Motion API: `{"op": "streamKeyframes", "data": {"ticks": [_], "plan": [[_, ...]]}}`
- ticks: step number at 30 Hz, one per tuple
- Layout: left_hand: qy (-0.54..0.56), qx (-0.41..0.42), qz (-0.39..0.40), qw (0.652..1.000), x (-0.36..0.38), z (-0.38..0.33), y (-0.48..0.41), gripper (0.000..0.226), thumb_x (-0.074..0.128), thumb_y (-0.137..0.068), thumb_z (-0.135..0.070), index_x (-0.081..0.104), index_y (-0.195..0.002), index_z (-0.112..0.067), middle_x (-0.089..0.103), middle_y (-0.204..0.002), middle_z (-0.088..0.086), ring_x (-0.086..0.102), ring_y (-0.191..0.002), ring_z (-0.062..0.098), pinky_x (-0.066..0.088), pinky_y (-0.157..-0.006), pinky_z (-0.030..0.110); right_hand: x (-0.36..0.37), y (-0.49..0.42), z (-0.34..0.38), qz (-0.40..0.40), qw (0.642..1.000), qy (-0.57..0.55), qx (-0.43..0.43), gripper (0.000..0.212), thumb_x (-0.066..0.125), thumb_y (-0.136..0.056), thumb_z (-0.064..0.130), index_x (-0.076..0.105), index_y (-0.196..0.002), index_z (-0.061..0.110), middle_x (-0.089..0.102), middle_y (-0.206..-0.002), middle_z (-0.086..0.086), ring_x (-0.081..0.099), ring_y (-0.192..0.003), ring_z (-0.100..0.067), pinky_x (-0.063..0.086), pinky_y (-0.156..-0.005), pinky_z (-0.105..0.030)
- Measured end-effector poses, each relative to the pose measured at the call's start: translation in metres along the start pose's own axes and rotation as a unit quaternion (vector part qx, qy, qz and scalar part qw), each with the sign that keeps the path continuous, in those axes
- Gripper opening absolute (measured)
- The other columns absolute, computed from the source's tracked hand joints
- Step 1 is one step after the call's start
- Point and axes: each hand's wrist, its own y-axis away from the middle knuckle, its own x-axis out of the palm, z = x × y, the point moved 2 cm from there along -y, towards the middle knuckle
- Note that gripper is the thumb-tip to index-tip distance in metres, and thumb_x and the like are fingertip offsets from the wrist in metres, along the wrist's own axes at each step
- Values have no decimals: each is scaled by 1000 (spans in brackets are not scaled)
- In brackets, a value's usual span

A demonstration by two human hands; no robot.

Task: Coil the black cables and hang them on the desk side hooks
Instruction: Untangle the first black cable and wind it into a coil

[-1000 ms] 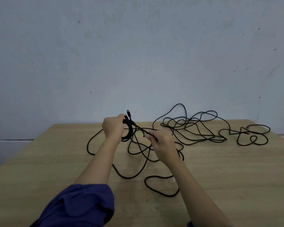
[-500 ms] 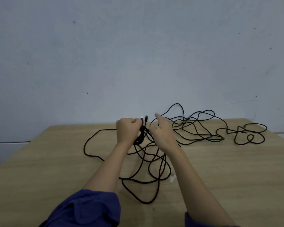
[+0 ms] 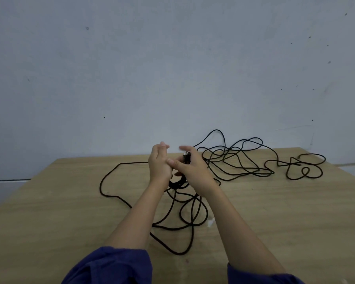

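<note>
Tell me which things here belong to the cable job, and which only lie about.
Belong to the job:
coil, between both hands
left hand
right hand
loose cable on the table

Only lying about:
white scrap on the table

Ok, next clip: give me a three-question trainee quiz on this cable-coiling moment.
1. True or false: the whole black cable is already wound into the small coil.
2. Multiple choice: the coil is A) flat on the wooden desk, B) held between the left hand and right hand, C) hung on a hook.
3. Short answer: which hand holds the cable's plug, and are any hooks visible?

Key
1. False: most of it lies in loose loops on the desk, both near the forearms and toward the far right.
2. B.
3. The right hand; no hooks are in view.
</note>
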Motion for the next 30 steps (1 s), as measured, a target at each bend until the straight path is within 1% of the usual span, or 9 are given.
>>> {"op": "streamKeyframes", "data": {"ticks": [5, 8, 13, 17, 19, 21, 24, 27, 30], "plan": [[35, -52, 12, 998, 0, 7, -4, 30, 34, -100, -36, 52, -85, -17, 43, -65, 4, 40, -55, 19, 32, -48, 26, -8, 3, 6, 120, 991, 49, 39, 35, 61, -89, 26, 45, -120, 17, 59, -85, 0, 60, -69, -8, 51, -73, -22], [44, -104, 2, 994, 2, 8, -4, 30, 33, -100, -36, 51, -89, -16, 42, -63, 6, 36, -47, 18, 27, -39, 20, -12, 7, 8, 142, 981, 130, 35, 33, 52, -95, 23, 43, -126, 16, 58, -82, 5, 57, -66, -3, 48, -68, -13], [35, -131, 12, 991, 8, 8, -2, 33, 29, -101, -36, 36, -117, -9, 44, -64, 9, 38, -45, 18, 31, -39, 20, -8, 1, -6, 48, 972, 228, -28, 28, 45, -97, 22, 49, -125, 18, 53, -83, 14, 53, -83, -9, 44, -85, -29], [125, -155, 149, 969, 6, 17, 1, 63, 39, -86, -67, 34, -126, -20, 51, -109, 4, 57, -77, 19, 47, -70, 37, -23, -8, -7, -161, 986, -41, -16, 16, 43, -97, 8, 54, -108, 12, 51, -77, 4, 48, -69, -7, 43, -68, -17], [-4, -118, 321, 940, 15, 26, 25, 62, 40, -85, -68, 49, -126, -23, 56, -123, -5, 55, -107, 16, 39, -87, 34, -28, -15, -7, -223, 961, -164, 2, 15, 42, -98, 7, 53, -106, 12, 50, -73, 0, 46, -65, -7, 43, -68, -19], [-172, -87, 402, 895, 19, 45, 41, 40, 44, -95, -44, 61, -113, -13, 66, -112, 3, 58, -107, 13, 39, -95, 30, -29, -20, -5, -246, 943, -224, 4, 15, 40, -99, 8, 53, -107, 11, 47, -69, 0, 43, -62, -8, 41, -69, -21], [-237, 2, 367, 900, 1, 59, 39, 32, 59, -90, -32, 52, -61, -22, 55, -54, -11, 49, -51, -6, 39, -61, 17, -42, -22, 2, -303, 906, -294, -11, 14, 40, -99, 6, 53, -101, 10, 44, -66, 0, 42, -60, -8, 42, -67, -21], [-365, 123, 320, 866, -29, 62, 17, 40, 50, -93, -43, 49, -59, -22, 40, -50, -10, 41, -49, -1, 28, -57, 26, -67, -22, -2, -363, 876, -317, 4, 16, 41, -99, 8, 54, -108, 8, 46, -67, -1, 46, -62, -10, 46, -74, -28], [-488, 189, 330, 786, -49, 64, -4, 71, 13, -72, -84, 44, -66, -20, 38, -56, -10, 38, -55, 9, 26, -59, 29, -80, -18, -18, -408, 864, -293, 18, 24, 40, -99, 9, 52, -119, 3, 47, -70, 0, 46, -63, -8, 47, -76, -28]]}}
